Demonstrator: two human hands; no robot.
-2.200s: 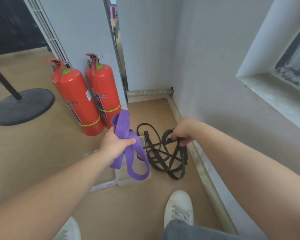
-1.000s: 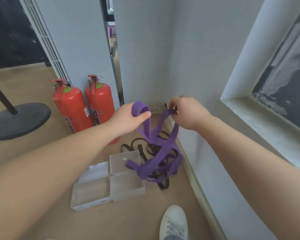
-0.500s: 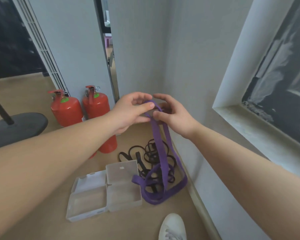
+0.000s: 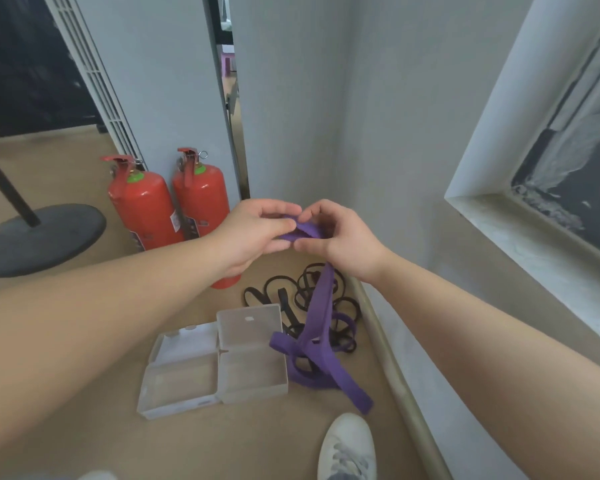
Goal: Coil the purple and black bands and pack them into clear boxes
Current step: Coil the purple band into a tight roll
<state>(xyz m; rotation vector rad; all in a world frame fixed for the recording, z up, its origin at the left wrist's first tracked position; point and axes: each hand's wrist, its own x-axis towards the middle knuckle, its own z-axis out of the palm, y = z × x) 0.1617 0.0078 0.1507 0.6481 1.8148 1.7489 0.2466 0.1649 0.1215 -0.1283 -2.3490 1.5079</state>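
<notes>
Both hands meet at chest height over the floor. My left hand [image 4: 253, 233] and my right hand [image 4: 340, 237] pinch the top end of the purple band [image 4: 321, 327], folded between the fingertips. From there the band hangs down and its lower loops trail on the floor. Beneath it the black band [image 4: 302, 289] lies in a loose tangle by the wall. Two clear boxes [image 4: 215, 362] sit open side by side on the floor, left of the purple loops, with nothing inside them.
Two red fire extinguishers [image 4: 167, 206] stand against the wall behind the hands. A round black stand base [image 4: 39, 237] is at far left. A wall and skirting [image 4: 395, 368] run along the right, with a window ledge [image 4: 520, 251]. My white shoe [image 4: 347, 448] is near the bottom edge.
The hands have come together on the purple band's top end and the folded part between the fingers is smaller. The lower loops have shifted on the floor. Earlier my right hand let go of the black band.
</notes>
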